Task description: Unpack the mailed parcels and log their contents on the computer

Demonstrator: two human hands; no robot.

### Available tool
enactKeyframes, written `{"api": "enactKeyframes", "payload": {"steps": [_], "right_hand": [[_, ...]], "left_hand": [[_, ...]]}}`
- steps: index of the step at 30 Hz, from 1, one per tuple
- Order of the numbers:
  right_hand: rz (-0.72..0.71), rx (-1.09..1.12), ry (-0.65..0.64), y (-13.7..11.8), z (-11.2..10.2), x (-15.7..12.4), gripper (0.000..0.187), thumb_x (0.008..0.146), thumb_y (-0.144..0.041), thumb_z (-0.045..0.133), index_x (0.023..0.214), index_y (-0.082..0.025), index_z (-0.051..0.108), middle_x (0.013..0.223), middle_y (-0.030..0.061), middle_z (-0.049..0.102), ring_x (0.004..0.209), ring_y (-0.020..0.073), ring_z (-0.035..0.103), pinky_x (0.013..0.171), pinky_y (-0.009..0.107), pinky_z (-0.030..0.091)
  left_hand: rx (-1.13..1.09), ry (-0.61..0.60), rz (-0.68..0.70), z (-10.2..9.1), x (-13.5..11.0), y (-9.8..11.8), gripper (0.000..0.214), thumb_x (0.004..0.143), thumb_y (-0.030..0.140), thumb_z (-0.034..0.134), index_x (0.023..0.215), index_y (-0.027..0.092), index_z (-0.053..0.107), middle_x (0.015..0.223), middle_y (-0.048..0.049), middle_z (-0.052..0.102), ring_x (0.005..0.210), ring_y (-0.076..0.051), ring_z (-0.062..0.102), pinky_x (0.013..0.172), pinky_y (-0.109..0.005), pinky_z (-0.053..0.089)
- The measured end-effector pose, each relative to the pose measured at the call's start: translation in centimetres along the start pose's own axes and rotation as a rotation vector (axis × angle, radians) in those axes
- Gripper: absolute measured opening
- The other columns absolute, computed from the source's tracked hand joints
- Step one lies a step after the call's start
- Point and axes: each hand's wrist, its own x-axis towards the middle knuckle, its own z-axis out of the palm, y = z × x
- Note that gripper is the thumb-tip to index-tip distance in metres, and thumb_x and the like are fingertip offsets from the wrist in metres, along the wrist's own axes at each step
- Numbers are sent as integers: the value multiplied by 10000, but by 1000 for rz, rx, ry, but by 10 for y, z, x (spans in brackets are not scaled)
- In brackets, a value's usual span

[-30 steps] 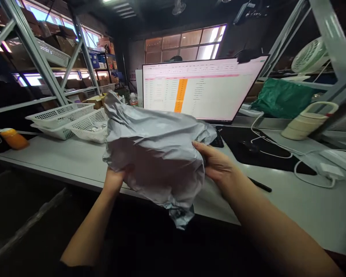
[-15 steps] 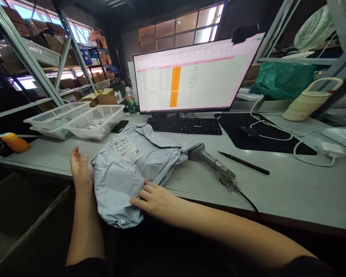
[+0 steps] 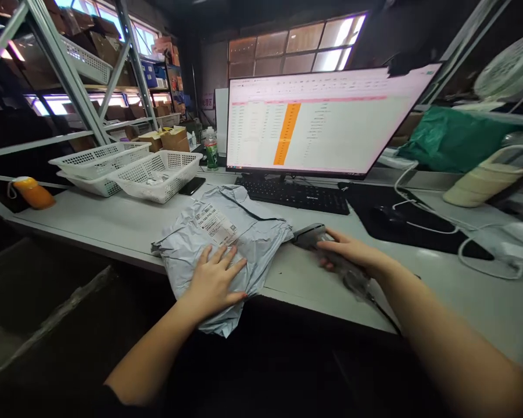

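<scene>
A crumpled grey mailer bag point(image 3: 248, 238) lies at the front edge of the white desk point(image 3: 113, 223), with a white shipping label point(image 3: 215, 225) facing up. My left hand point(image 3: 214, 280) rests flat on the bag just below the label, fingers spread. My right hand point(image 3: 351, 254) is curled over the handle of a grey barcode scanner point(image 3: 310, 235) that lies on the desk to the right of the bag. The scanner's cable runs off toward the desk edge.
A monitor point(image 3: 322, 122) with a spreadsheet stands behind a black keyboard point(image 3: 298, 194). White mesh baskets point(image 3: 157, 174) and a phone point(image 3: 192, 186) sit at the left, a green bottle point(image 3: 211, 148) behind them. A mouse pad, cables and tape rolls point(image 3: 483, 180) are at the right.
The bag went from held up in both hands to lying on the desk. My left hand then came to rest on it; my right hand moved from the bag to the scanner.
</scene>
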Motion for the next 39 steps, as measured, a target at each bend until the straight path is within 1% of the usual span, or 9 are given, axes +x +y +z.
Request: {"api": "enactKeyframes", "payload": {"steps": [2, 5, 9, 13, 18, 22, 27, 33, 39], "right_hand": [[5, 119, -76, 1, 2, -1, 571, 830, -406, 629, 1362, -275, 470, 1152, 97, 687, 626, 154, 640, 513, 273, 529], [-57, 114, -20, -16, 1, -5, 475, 846, -384, 628, 1279, -249, 487, 1137, 90, 689, 571, 117, 604, 457, 231, 491], [-206, 151, -23, -63, 9, -22, 385, 873, -381, 614, 1207, -224, 505, 1087, 102, 707, 595, 128, 617, 491, 245, 519], [-380, 45, -187, -117, 43, -39, 353, 863, -329, 633, 1193, -236, 547, 999, 51, 703, 573, 117, 603, 497, 243, 518], [-591, -149, -292, -166, 86, -48, 516, 902, -298, 599, 1397, -233, 471, 859, -4, 640, 580, 113, 612, 504, 215, 513], [-680, -264, -271, -190, 97, -55, 615, 927, -274, 573, 1507, -215, 377, 891, 12, 641, 596, 118, 626, 519, 225, 513], [-733, -303, -230, -203, 87, -71, 594, 939, -258, 555, 1506, -206, 384, 906, 22, 651, 600, 112, 608, 530, 226, 504], [-685, -235, -219, -187, 77, -75, 675, 943, -301, 565, 1558, -224, 296, 942, 22, 639, 605, 112, 611, 530, 229, 510], [-708, -277, -236, -183, 83, -69, 649, 946, -303, 538, 1548, -210, 312, 948, 36, 660, 594, 124, 611, 572, 262, 516]], "left_hand": [[7, 28, -2, 3, 0, 0, 693, 852, 561, 708, 1452, 276, 514, 1569, -128, 451, 1458, -380, 379, 1191, -620, 220], [16, 62, 5, 8, 0, -1, 690, 850, 578, 705, 1448, 292, 513, 1562, -107, 465, 1447, -373, 394, 1185, -623, 232], [48, 75, 5, 14, 0, 0, 720, 843, 622, 694, 1461, 315, 491, 1568, -83, 462, 1451, -357, 393, 1181, -619, 255], [75, 79, -10, 12, 0, 2, 694, 862, 620, 674, 1459, 319, 490, 1569, -77, 460, 1451, -347, 392, 1176, -603, 271], [59, 65, -5, 6, 0, 2, 668, 865, 620, 670, 1430, 295, 527, 1546, -84, 487, 1451, -341, 385, 1182, -589, 267], [42, 39, -13, 4, 0, 1, 666, 875, 632, 647, 1435, 295, 519, 1556, -70, 478, 1461, -336, 369, 1184, -599, 269], [49, 37, -13, 7, -1, 2, 678, 884, 642, 628, 1457, 306, 492, 1600, -68, 415, 1480, -338, 344, 1187, -604, 265], [70, 47, -21, 13, -2, 1, 693, 882, 634, 638, 1475, 318, 471, 1609, -68, 399, 1484, -336, 339, 1188, -611, 254], [72, 47, -17, 9, 1, 4, 674, 879, 631, 646, 1452, 306, 505, 1587, -66, 435, 1476, -338, 348, 1174, -607, 274]]}}
